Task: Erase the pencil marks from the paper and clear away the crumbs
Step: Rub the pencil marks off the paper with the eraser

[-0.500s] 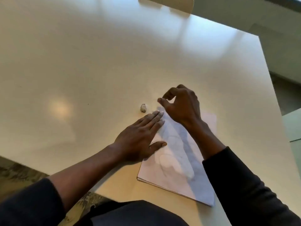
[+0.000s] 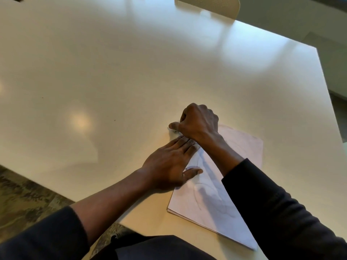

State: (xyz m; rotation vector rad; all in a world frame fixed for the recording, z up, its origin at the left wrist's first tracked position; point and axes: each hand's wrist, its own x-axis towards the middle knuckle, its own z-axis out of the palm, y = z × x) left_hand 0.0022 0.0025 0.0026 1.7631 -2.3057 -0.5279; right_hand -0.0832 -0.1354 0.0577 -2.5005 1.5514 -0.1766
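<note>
Two hands: left hand point(image 2: 169, 166) flat, pinning paper point(image 2: 216, 205) against sliding; right hand point(image 2: 199, 122) curled at its far corner, contents not visible.

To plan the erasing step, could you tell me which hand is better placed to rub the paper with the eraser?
Right. The right hand has its grip curled on the small eraser by the paper, while the left hand lies flat, pressing it down.
</note>
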